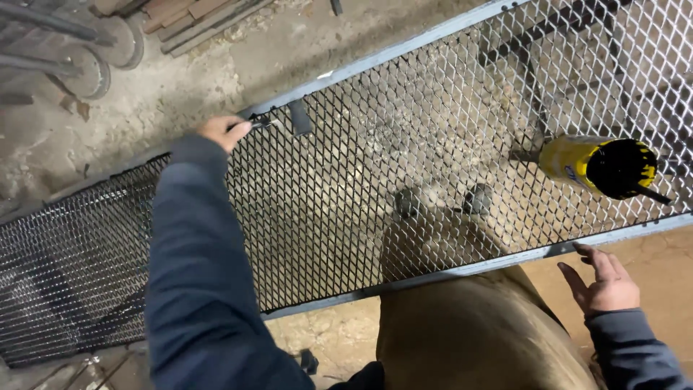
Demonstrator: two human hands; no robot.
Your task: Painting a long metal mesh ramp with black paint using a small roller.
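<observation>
A long metal frame [404,52] filled with expanded mesh [339,188] lies slanted in front of me. The mesh's left part is painted black, the rest is bare grey. My left hand [222,131] reaches to the far rail and is shut on a paintbrush [283,120] whose dark bristles rest on the mesh by that rail. My right hand [603,280] is open, its fingertips touching the near rail [505,258] at the right. A yellow paint can [600,166] with black paint around its mouth lies tilted on the mesh at the right.
Under the mesh I see the dirty concrete floor [202,79], my legs and shoes, and a dark metal stand [534,87]. Metal wheels [86,50] and wooden boards [195,18] lie at the top left.
</observation>
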